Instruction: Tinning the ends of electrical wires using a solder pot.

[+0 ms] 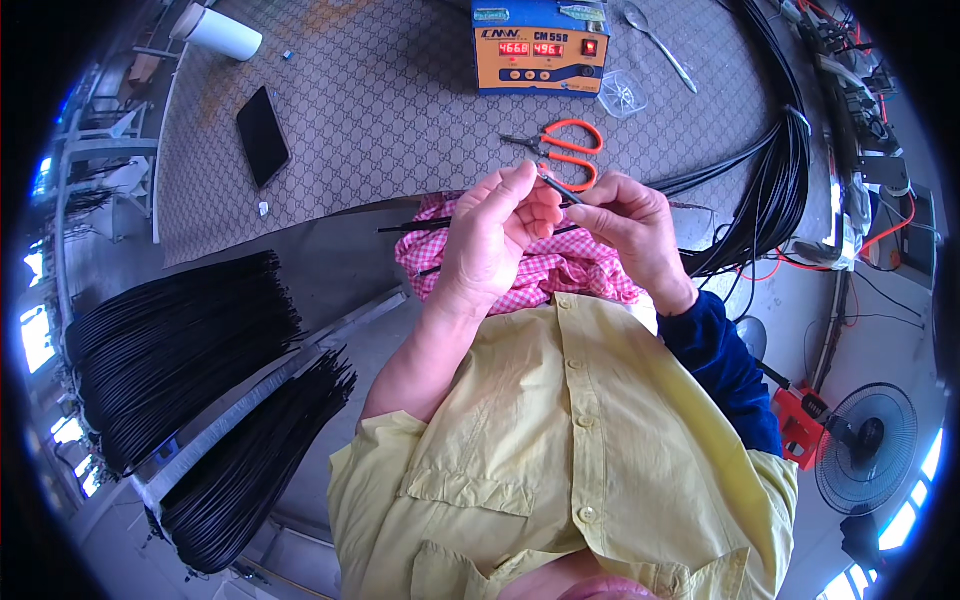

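My left hand (497, 235) and my right hand (632, 228) meet in front of my chest, above a pink checked cloth (560, 272) on my lap. Both pinch a short thin black cable piece (556, 186) between thumb and fingers. Two more thin black cable pieces lie across the cloth under my hands, one of them (410, 228) sticking out to the left. My sleeves are yellow, with a dark blue sleeve on the right forearm.
On the patterned table mat (400, 110) sit orange-handled scissors (570, 150), a blue-and-orange device with red digits (540, 45), a black phone (263, 135), a spoon (660, 45) and a white cup (220, 32). Bundles of black cables (180, 340) hang at left; more cables (770, 190) run right. A fan (865, 435) stands lower right.
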The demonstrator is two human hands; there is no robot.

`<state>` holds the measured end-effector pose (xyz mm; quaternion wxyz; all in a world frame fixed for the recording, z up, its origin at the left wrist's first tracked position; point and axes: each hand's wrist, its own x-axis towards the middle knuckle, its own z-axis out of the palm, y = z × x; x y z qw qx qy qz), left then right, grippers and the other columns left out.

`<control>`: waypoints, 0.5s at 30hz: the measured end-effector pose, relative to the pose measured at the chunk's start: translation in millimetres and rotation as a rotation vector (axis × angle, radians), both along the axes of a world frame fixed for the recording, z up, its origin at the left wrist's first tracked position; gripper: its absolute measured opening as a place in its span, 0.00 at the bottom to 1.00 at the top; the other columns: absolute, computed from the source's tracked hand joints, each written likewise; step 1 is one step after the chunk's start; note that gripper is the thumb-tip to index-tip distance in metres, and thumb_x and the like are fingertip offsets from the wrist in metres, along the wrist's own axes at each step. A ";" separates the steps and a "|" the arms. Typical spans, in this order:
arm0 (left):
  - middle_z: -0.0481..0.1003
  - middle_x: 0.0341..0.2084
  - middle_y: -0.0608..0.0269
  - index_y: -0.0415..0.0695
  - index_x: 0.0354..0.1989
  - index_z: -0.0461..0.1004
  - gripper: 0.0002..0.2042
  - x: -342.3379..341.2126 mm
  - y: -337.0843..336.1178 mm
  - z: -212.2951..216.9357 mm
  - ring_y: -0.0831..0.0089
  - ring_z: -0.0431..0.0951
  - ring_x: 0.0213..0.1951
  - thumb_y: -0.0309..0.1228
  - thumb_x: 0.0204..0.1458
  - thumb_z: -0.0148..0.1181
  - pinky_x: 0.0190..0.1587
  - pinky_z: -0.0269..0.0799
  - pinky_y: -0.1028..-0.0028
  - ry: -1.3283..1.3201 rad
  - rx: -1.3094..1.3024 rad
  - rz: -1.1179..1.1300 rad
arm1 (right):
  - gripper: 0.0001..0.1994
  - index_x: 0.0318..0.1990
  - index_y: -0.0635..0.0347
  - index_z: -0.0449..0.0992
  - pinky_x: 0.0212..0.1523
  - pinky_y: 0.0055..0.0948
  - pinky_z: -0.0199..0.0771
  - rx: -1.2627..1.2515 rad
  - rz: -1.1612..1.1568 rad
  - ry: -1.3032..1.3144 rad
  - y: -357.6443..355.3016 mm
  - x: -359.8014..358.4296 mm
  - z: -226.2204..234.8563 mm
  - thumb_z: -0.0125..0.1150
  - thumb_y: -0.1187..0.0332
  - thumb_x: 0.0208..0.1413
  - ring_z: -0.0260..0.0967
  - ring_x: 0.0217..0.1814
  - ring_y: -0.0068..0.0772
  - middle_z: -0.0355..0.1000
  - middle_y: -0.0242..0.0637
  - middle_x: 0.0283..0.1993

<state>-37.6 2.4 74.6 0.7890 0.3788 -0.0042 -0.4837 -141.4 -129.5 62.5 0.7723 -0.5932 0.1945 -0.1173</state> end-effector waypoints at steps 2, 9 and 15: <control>0.72 0.23 0.63 0.40 0.30 0.69 0.11 0.7 0.6 -1.0 0.78 0.72 0.24 0.36 0.52 0.51 0.28 0.67 0.80 -0.004 0.001 0.001 | 0.04 0.25 0.62 0.71 0.22 0.13 0.56 -0.041 -0.010 -0.017 1.6 0.1 -2.2 0.61 0.77 0.44 0.57 0.22 0.10 0.64 0.23 0.22; 0.72 0.24 0.63 0.41 0.31 0.69 0.09 -5.1 1.4 -4.9 0.77 0.72 0.25 0.35 0.52 0.51 0.29 0.67 0.81 -0.013 -0.023 0.056 | 0.04 0.26 0.61 0.71 0.16 0.13 0.50 0.147 0.011 0.100 1.7 -0.9 -1.3 0.61 0.75 0.45 0.54 0.17 0.10 0.63 0.23 0.19; 0.72 0.24 0.63 0.40 0.32 0.69 0.09 -8.0 1.6 -6.7 0.76 0.73 0.26 0.34 0.52 0.51 0.30 0.68 0.80 0.018 -0.067 0.077 | 0.03 0.27 0.62 0.71 0.15 0.13 0.48 0.280 0.014 0.122 3.7 0.7 2.4 0.60 0.74 0.47 0.52 0.16 0.10 0.63 0.24 0.18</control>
